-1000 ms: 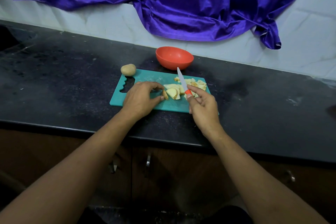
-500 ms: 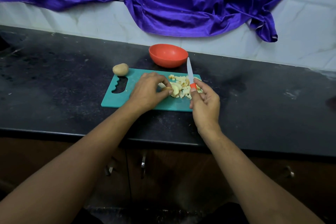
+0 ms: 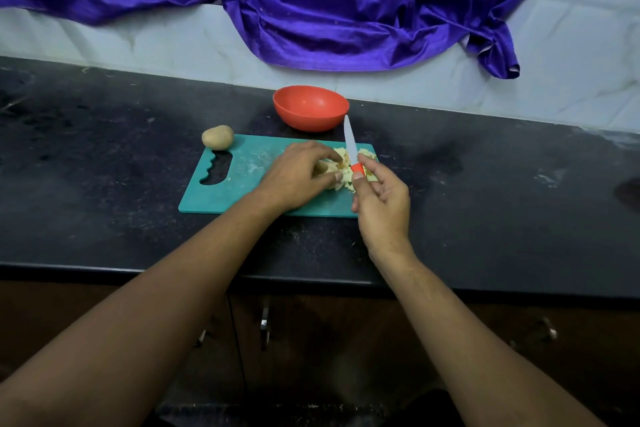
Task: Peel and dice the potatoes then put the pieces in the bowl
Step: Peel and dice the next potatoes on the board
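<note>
A teal cutting board [image 3: 249, 166] lies on the black counter. Pale diced potato pieces [image 3: 341, 158] are heaped at its right end. My left hand [image 3: 298, 177] curls over the pile, its fingers and thumb pinching a potato piece. My right hand [image 3: 381, 204] grips the orange handle of a small knife [image 3: 350, 144], whose white blade points up and away above the pieces. An unpeeled whole potato [image 3: 217, 137] sits at the board's far left corner. The orange bowl [image 3: 310, 107] stands just behind the board and looks empty.
The black counter [image 3: 485, 204] stretches left and right of the board, with its front edge near my forearms. A purple cloth [image 3: 311, 3] hangs on the white wall behind. Dark cabinet doors with metal handles [image 3: 265, 322] are below the counter.
My left hand has closed further over the potato pile. My right hand has tipped the knife's blade upright and shifted it slightly left. The view has drifted a little.
</note>
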The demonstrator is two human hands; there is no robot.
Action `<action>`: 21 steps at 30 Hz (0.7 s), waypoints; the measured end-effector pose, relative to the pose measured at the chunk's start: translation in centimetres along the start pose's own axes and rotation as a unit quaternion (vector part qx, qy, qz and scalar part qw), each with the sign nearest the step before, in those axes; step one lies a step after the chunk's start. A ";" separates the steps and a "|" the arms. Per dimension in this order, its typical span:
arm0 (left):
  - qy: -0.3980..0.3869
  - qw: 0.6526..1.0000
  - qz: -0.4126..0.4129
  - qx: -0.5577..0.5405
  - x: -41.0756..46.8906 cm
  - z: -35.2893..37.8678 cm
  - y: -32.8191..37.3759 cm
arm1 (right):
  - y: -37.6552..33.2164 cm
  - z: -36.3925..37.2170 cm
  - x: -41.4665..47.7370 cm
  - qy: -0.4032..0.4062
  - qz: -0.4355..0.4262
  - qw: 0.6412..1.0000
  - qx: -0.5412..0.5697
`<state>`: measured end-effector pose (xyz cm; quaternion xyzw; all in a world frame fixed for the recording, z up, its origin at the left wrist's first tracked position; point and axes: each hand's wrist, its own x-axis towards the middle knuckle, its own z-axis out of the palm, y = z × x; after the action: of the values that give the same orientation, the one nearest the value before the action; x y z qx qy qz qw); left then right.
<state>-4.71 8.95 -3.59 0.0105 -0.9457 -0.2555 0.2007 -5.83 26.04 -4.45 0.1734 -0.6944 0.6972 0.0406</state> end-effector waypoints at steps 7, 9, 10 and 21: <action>0.038 0.996 -0.068 0.031 0.7 0.0 -0.6 | -0.3 -0.1 -0.2 -0.006 0.006 1.000 -0.008; 0.053 0.993 -0.090 0.054 0.6 -0.5 -1.5 | -0.4 -0.1 -0.3 -0.008 0.006 1.000 -0.012; 0.060 0.991 -0.103 0.059 0.6 -0.7 -1.9 | -0.4 -0.2 -0.3 -0.008 0.005 1.000 -0.014; 0.080 0.994 -0.016 0.072 0.6 -1.1 -2.6 | -0.5 -0.1 -0.3 -0.012 0.013 1.000 -0.015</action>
<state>-5.05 6.07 -3.79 0.0603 -0.9424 -0.1879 0.2701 -5.43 26.25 -4.03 0.1721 -0.7072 0.6853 0.0253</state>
